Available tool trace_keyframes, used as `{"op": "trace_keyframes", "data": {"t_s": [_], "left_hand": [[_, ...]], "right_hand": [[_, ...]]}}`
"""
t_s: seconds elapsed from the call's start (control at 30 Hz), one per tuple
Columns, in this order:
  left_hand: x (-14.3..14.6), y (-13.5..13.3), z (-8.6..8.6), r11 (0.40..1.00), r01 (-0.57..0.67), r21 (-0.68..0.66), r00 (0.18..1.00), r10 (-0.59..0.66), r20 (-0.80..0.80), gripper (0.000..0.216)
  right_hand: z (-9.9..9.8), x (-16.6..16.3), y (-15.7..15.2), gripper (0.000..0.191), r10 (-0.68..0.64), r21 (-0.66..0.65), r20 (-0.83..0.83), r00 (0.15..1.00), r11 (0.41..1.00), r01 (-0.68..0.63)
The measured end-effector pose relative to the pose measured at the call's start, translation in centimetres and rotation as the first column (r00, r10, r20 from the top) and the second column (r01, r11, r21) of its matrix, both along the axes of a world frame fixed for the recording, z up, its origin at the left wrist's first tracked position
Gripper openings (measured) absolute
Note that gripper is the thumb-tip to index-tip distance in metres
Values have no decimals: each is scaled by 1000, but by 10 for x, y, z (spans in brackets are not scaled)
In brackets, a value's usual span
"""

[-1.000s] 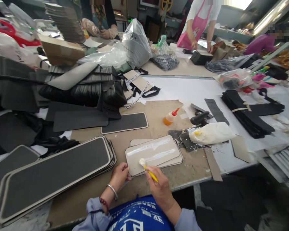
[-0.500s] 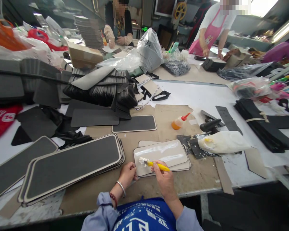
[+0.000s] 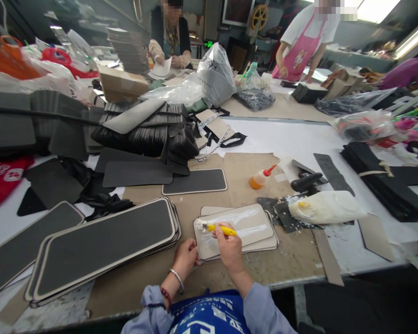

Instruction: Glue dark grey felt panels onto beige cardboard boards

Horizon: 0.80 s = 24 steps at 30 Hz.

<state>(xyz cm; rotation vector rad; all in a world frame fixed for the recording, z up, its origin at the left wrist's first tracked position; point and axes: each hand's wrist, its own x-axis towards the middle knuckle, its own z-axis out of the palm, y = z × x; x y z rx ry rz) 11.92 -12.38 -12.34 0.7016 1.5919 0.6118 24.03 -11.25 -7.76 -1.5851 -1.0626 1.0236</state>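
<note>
My right hand is closed round a yellow-handled glue brush. Its white bristle tip rests on the left end of a beige rounded panel, which shines with wet glue streaks and tops a small stack. My left hand sits curled at the near left corner of that stack, fingers pressed on its edge. A bracelet and a bead band ring that wrist.
A stack of long dark panels with pale borders lies left. An orange glue bottle, a white glue-smeared bag and a black tool sit right. Black strips pile at far right. Other people work at the far end.
The brush has travelled up the panel's left end, away from the near edge, and now lies flatter. My left hand stays at the stack's corner. The view has shifted slightly.
</note>
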Motion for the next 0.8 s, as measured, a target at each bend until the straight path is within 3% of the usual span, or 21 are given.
{"op": "trace_keyframes", "data": {"t_s": [0.2,0.43,0.57,0.67,0.8], "left_hand": [[-2,0,1,1000,19,-4,1000,-19,-1,12],[-5,0,2,1000,2,16,999,-3,32,13],[-6,0,2,1000,1,20,1000,-1,30,13],[-6,0,3,1000,-6,16,1000,6,21,12],[-5,0,6,1000,-3,17,999,2,41,13]], "right_hand": [[-9,26,-6,27,-46,1,135,990,999,46],[-13,110,5,38,-283,79,315,906,959,272],[-10,154,1,37,-339,104,450,826,939,328],[-5,169,-6,33,-345,175,562,751,938,300],[-1,156,-16,25,-274,285,665,695,953,104]]}}
